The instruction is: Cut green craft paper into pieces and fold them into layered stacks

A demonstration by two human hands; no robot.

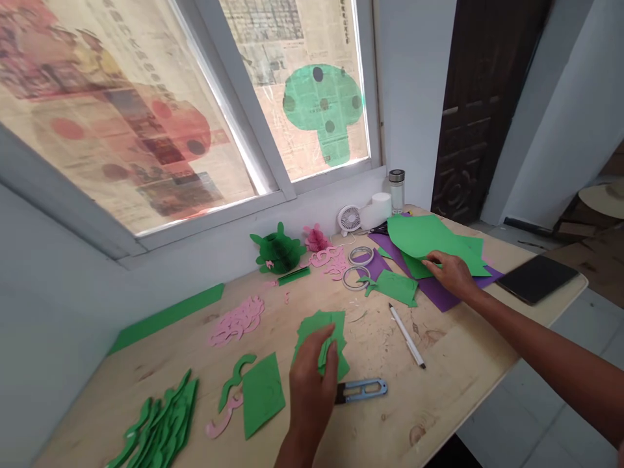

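My right hand pinches the near edge of a green paper sheet and lifts it a little. Under that sheet lie more green sheets and purple paper. Bent above a pile of cut green paper pieces, my left hand has thumb and forefinger apart, with nothing seen between them. Blue-handled thread snips lie just right of that hand, their blade end partly hidden by it. A white marker rests on the table between my hands.
Wavy green strips are heaped at front left, with pink cutouts behind. Tape rolls, a small fan, a glass bottle and a green paper ornament stand or lie toward the window. A dark tablet-like slab is at right.
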